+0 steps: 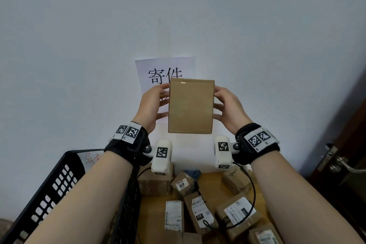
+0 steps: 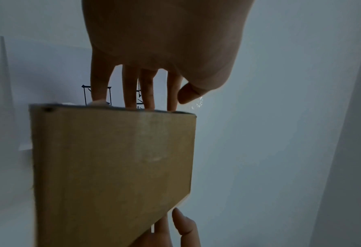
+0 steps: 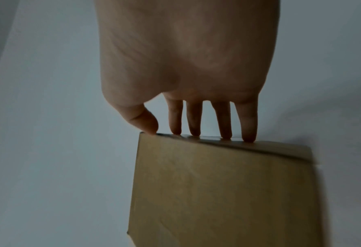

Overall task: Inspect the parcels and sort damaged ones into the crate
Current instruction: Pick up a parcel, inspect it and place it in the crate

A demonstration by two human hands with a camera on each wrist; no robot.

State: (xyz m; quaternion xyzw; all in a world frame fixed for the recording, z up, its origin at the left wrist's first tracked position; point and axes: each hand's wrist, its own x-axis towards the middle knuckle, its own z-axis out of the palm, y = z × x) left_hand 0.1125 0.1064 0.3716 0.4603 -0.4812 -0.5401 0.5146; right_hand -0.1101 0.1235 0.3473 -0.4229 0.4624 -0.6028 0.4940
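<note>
A black crate point(image 1: 59, 188) sits below the left hand point(image 1: 151, 105). Both hands clamp a plain brown parcel point(image 1: 191, 106) between them, raised before the wall, the right hand point(image 1: 229, 108) opposite. Only the wrist views show the fingertips point(image 2: 131, 105) pressing its edges; only the head view shows other parcels point(image 1: 200, 212) lying below.

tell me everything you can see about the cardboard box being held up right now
The box is plain brown cardboard, flat and rectangular, with clear tape glinting along its top edge. It is held upright in front of the wall, above the table. The left hand and right hand grip its two sides. The face shown bears no label or visible damage.
</note>
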